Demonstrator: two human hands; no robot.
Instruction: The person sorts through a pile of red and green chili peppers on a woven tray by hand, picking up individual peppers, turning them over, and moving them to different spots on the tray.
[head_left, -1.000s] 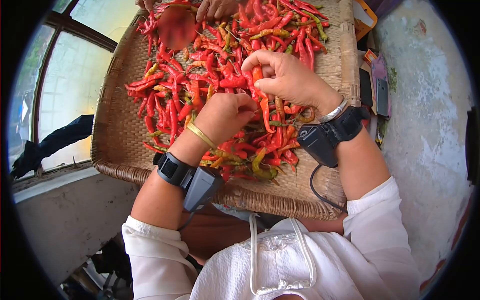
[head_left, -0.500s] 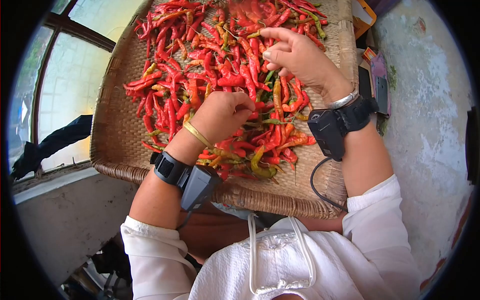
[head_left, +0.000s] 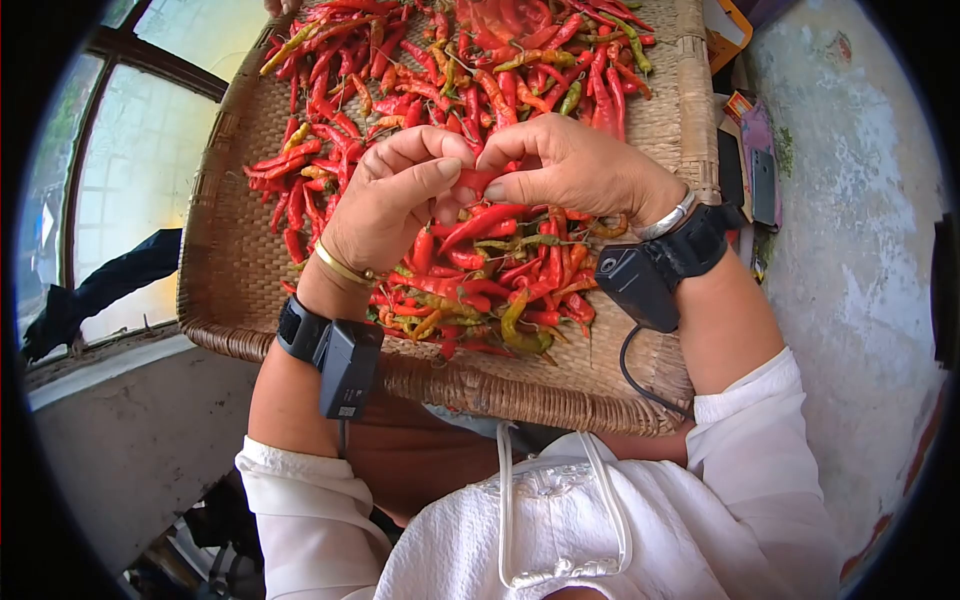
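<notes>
Red pepper [head_left: 480, 181] is pinched by left hand [head_left: 400, 192] and right hand [head_left: 575, 172], upper centre of frame, apparently so it's steadied from both sides; loose peppers [head_left: 485, 224] are spread around, seemingly contained by woven tray [head_left: 640, 350].

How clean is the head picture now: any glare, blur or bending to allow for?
Head view: wide-lens bending, with black rounded corners; the window at left is bright and washed out; the left hand, right hand and nearby peppers look fairly sharp; at the top centre of the basket, a reddish patch is smeared.
</notes>
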